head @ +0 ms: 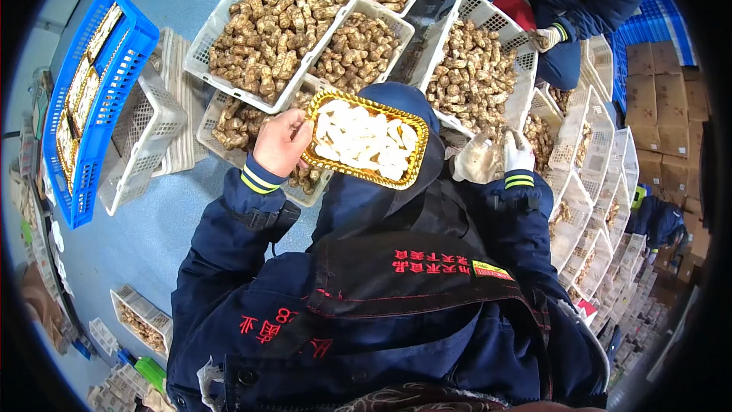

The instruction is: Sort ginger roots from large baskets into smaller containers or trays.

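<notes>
My bare left hand [284, 142] grips the left end of a gold scalloped tray [424, 143], with the thumb over its rim. White pieces [366, 140], overexposed and without clear detail, fill the tray, which is above my knee. My right hand [518, 151] wears a white glove and is beside my right knee, at the near edge of a white crate. Its fingers are closed against a soiled, pale glove-like thing [476, 159], whose exact form is hard to make out.
White perforated crates [197, 48] of stubby brown mushrooms [280, 28] stand ahead; another crate [529, 77] is ahead right. On the left, a blue crate [123, 63] holds gold trays. Stacked crates [595, 177] line the right, near cartons [655, 103]. A co-worker's gloved hand [548, 38] is by the right crate.
</notes>
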Action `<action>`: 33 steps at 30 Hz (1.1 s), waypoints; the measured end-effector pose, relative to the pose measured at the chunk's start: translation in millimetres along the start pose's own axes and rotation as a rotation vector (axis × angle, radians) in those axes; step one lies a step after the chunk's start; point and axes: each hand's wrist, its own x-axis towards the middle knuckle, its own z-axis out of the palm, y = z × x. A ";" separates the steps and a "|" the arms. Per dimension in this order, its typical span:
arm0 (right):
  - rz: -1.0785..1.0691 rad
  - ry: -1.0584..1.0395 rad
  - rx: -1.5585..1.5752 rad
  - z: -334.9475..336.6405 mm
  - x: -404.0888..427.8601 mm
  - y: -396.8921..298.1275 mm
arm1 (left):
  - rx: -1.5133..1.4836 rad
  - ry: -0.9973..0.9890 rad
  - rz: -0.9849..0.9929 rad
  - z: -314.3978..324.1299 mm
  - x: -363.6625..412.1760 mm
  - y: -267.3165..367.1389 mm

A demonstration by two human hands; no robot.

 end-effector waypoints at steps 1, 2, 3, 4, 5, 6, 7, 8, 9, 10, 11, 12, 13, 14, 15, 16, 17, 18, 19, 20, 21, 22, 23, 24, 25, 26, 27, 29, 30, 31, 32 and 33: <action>0.010 -0.006 0.057 0.6 0.2 0.4 | 0.010 0.002 0.007 0.4 0.1 -0.2; 0.014 -0.001 -0.004 -0.9 -0.1 1.3 | 0.008 0.003 0.007 0.5 0.5 -1.1; 0.013 -0.003 -0.002 -0.7 -0.1 0.5 | 0.001 0.001 0.000 -0.1 0.4 -1.9; 0.024 -0.007 -0.036 0.0 0.0 -0.2 | -0.006 -0.001 -0.006 -0.9 0.3 -2.4; 0.035 -0.010 -0.070 1.2 0.2 -0.9 | -0.004 0.002 -0.007 -1.6 0.0 -1.1; 0.036 -0.006 -0.073 -0.2 1.8 5.7 | -0.007 0.006 -0.005 0.1 1.0 1.2; 0.035 0.002 -0.065 -1.4 4.1 12.9 | -0.011 0.011 -0.003 1.8 2.4 2.9; 0.033 0.011 -0.056 -3.2 6.8 19.5 | -0.024 -0.009 0.002 3.6 5.6 1.3; 0.034 0.012 -0.043 -1.2 6.1 17.3 | -0.022 -0.008 0.000 3.9 5.9 0.9; 0.033 0.010 -0.041 -1.5 5.8 14.7 | -0.024 -0.016 -0.013 4.8 6.4 1.3; 0.032 0.003 -0.062 -3.5 6.1 11.7 | -0.027 -0.023 -0.024 5.4 7.3 2.3; 0.030 -0.004 -0.081 -4.7 4.9 6.5 | -0.022 -0.018 -0.016 4.5 7.5 0.1; 0.022 0.009 -0.078 -2.9 7.1 7.8 | -0.022 -0.012 -0.014 2.9 7.1 0.4; -0.010 0.017 -0.131 -4.0 7.9 4.1 | -0.029 -0.015 -0.008 0.4 6.0 3.3; -0.048 0.026 -0.183 -5.4 7.3 -0.7 | -0.039 -0.012 0.000 -3.6 3.9 6.0; -0.030 0.010 -0.198 -1.7 2.7 -19.3 | -0.057 0.027 -0.006 -10.4 1.6 4.4; -0.063 -0.007 -0.248 0.8 0.9 -19.0 | -0.018 0.048 -0.013 -18.4 -2.7 6.5; -0.016 0.018 -0.402 -5.9 3.8 -0.1 | -0.057 0.072 -0.007 -21.2 -2.2 6.6; -0.059 -0.004 -0.262 -4.0 -4.0 -7.3 | -0.084 0.118 -0.013 -30.7 -3.3 2.9; -0.108 -0.007 -0.208 -11.3 4.0 4.2 | -0.076 0.159 0.026 -37.2 -0.6 13.3; -0.171 0.005 -0.237 -15.5 4.2 11.5 | -0.104 0.187 0.012 -51.0 0.0 13.8; -0.128 -0.023 -0.205 -3.6 -0.1 7.5 | -0.112 0.265 0.036 -73.1 -7.7 14.5; -0.082 -0.018 -0.199 -7.2 3.4 4.4 | -0.145 0.317 0.082 -92.8 -9.0 17.7; -0.094 -0.038 -0.226 -1.8 3.0 4.8 | -0.083 0.403 0.091 -114.2 -18.8 28.8; -0.105 -0.053 -0.256 2.0 3.3 4.8 | -0.078 0.507 0.097 -142.4 -27.5 26.1; -0.100 -0.033 -0.229 -1.9 7.8 18.2 | -0.025 0.597 0.121 -165.2 -30.9 32.1; -0.092 -0.010 -0.198 -5.3 15.1 26.6 | -0.009 0.665 0.161 -191.2 -31.0 31.4; -0.068 0.033 -0.331 2.4 10.1 12.9 | 0.021 0.818 0.154 -255.6 -44.2 22.8; -0.055 -0.013 -0.341 6.9 7.8 -1.0 | 0.126 0.943 0.138 -290.2 -53.6 19.4; -0.030 -0.045 -0.364 6.1 5.6 -9.3 | 0.141 1.053 0.077 -306.2 -54.6 25.3; -0.109 -0.003 -0.264 8.1 4.5 -8.9 | 0.065 1.119 0.128 -338.1 -52.4 16.6; -0.101 -0.021 -0.298 7.2 6.1 -9.3 | 0.070 1.106 0.080 -371.1 -55.8 9.8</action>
